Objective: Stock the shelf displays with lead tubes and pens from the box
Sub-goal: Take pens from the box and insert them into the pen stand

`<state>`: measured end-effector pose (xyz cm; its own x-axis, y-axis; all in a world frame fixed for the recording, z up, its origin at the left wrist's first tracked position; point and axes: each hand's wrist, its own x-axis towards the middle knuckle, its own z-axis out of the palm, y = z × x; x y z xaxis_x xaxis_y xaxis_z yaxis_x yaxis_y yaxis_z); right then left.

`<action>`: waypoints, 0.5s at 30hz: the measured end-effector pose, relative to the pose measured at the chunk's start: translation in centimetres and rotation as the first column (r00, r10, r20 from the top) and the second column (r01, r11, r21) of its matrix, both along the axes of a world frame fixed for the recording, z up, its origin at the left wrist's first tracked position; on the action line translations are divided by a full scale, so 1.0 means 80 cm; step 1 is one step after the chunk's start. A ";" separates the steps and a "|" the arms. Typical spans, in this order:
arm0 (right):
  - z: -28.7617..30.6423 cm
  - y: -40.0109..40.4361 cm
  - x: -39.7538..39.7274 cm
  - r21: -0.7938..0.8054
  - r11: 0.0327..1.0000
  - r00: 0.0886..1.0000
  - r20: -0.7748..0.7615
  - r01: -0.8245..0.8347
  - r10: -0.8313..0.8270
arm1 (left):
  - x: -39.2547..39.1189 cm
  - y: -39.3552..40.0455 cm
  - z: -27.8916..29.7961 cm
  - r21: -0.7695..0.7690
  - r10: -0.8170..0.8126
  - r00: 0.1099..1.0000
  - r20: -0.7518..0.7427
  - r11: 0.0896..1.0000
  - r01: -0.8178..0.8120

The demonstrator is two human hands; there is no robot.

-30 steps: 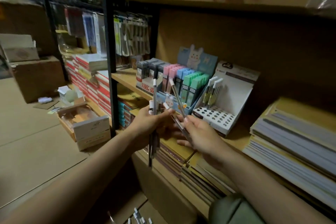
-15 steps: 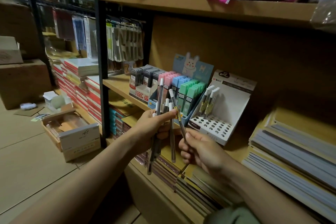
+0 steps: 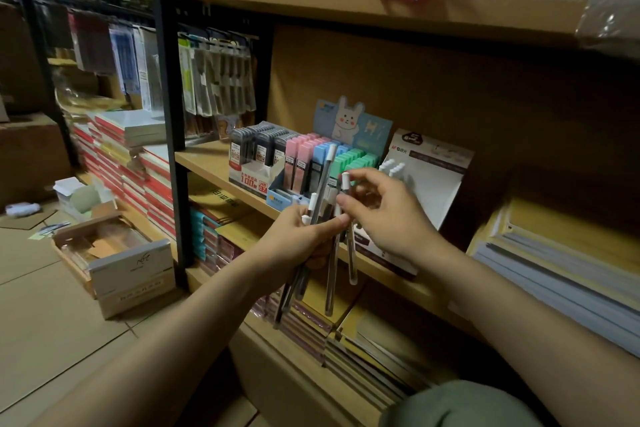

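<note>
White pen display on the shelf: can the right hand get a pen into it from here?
Probably yes. The right hand, pinching one pen, is right in front of the white pen display, with nothing between them. The left hand grips the bundle of pens off to the side.

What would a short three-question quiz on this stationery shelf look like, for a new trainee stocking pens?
1. True or false: the left hand grips a bunch of white-capped pens.
2. Which display stands directly behind the right hand? A) the white pen display stand with holes; B) the rabbit-card lead tube display; C) the grey lead tube box.
3. Fill in: the right hand pinches one pen near its ____ cap.

Key: 1 true; 2 A; 3 white.
</note>
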<state>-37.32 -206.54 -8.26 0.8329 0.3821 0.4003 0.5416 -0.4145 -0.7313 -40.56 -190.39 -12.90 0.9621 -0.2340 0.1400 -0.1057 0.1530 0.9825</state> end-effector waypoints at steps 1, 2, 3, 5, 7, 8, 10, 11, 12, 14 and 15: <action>0.004 -0.004 0.002 0.034 0.999 1.000 0.002 0.007 -0.007 | 0.003 -0.001 0.000 -0.011 0.013 1.000 -0.013 1.000 -0.013; 0.010 -0.011 0.007 0.078 0.997 1.000 0.002 0.026 -0.027 | 0.006 -0.001 0.000 -0.025 0.039 0.999 -0.033 0.999 -0.040; 0.019 -0.022 0.012 0.126 0.990 0.998 0.009 0.064 -0.066 | 0.010 0.001 0.000 -0.038 0.072 0.996 -0.056 0.997 -0.074; 0.040 -0.046 0.025 0.202 0.966 0.982 0.066 0.160 -0.177 | 0.017 0.005 -0.001 -0.051 0.129 0.987 -0.090 0.990 -0.134; 0.051 -0.068 0.039 0.149 0.945 0.929 0.193 0.290 -0.316 | 0.022 0.007 -0.003 -0.037 0.160 0.982 -0.103 0.986 -0.164; 0.052 -0.075 0.046 0.103 0.928 0.893 0.251 0.359 -0.374 | 0.024 0.006 -0.004 -0.032 0.165 0.980 -0.109 0.985 -0.169; 0.050 -0.080 0.055 0.064 0.891 0.836 0.322 0.449 -0.444 | 0.027 0.000 -0.004 -0.068 0.148 0.981 -0.122 0.985 -0.157; 0.047 -0.079 0.060 0.067 0.884 0.821 0.344 0.463 -0.456 | 0.029 -0.004 -0.004 -0.099 0.122 0.985 -0.121 0.986 -0.134; 0.043 -0.079 0.064 0.073 0.882 0.810 0.365 0.466 -0.458 | 0.031 -0.008 -0.004 -0.127 0.091 0.989 -0.115 0.986 -0.106; 0.037 -0.076 0.073 0.075 0.882 0.803 0.385 0.465 -0.456 | 0.032 -0.017 -0.005 -0.171 0.038 0.994 -0.106 0.984 -0.056; 0.034 -0.075 0.076 0.068 0.883 0.804 0.383 0.465 -0.454 | 0.033 -0.020 -0.008 -0.185 0.021 0.994 -0.106 0.982 -0.040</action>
